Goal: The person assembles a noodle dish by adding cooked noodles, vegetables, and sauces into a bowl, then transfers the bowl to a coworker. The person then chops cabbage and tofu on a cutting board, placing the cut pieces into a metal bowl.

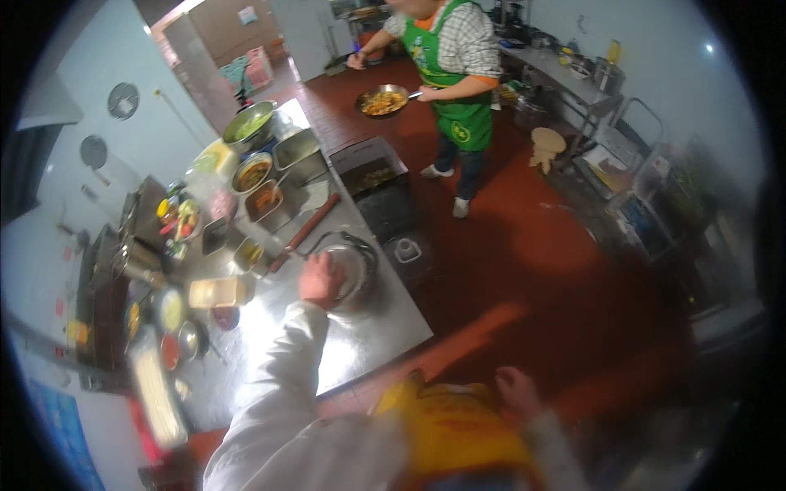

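My left hand (320,279) reaches out over the steel worktable and rests on the left side of a round metal pot (353,276). The pot's top looks pale, and a dark curved handle (356,240) shows at its far side. Blur and the back of the hand hide how the fingers meet it. Just beyond lies a reddish-brown wooden rolling pin (307,230). Low at my right side hangs my right hand (519,390), loosely bent, with nothing visible in it, beside my yellow apron (460,423).
A person in a green apron (463,116) stands ahead holding a frying pan of food (384,101). The steel worktable (393,325) carries a bowl of greens (250,126), metal ingredient containers (301,150) and a rectangular tub (216,293). Dark bins (387,212) stand along its right edge.
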A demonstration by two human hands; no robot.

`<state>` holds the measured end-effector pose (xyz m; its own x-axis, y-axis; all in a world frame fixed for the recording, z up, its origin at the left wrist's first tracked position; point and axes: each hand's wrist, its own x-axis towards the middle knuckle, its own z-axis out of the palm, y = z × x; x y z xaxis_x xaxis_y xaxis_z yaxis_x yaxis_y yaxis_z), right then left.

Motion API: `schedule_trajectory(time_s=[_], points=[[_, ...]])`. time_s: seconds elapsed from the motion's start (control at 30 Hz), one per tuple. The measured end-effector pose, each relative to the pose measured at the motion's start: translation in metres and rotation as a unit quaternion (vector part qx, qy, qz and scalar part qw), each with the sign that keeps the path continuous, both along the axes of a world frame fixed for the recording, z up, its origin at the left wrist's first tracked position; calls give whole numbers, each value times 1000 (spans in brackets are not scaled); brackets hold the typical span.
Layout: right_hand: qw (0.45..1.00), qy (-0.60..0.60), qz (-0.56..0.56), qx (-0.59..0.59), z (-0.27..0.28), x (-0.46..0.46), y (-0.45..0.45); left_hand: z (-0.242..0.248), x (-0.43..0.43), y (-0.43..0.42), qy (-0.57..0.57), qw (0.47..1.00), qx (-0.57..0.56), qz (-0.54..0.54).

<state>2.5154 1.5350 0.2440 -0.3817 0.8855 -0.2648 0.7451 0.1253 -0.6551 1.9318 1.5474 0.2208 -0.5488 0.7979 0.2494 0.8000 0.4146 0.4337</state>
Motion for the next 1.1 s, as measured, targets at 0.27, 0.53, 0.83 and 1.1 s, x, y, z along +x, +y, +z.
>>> schedule_trajectory(time_s=[0.27,0.53,0.83,1.1], points=[[983,-38,-115,-136,-91,58,25,-20,-117,56,18,999,-22,41],[961,-123,-42,-244,-161,177,169,-34,-159,103,27,985,-26,167],[965,-134,23,-226,-69,311,580,21,59,308,135,929,-98,330],[993,-46,-78,-69,-22,284,970,-42,239,675,-462,878,57,109]])
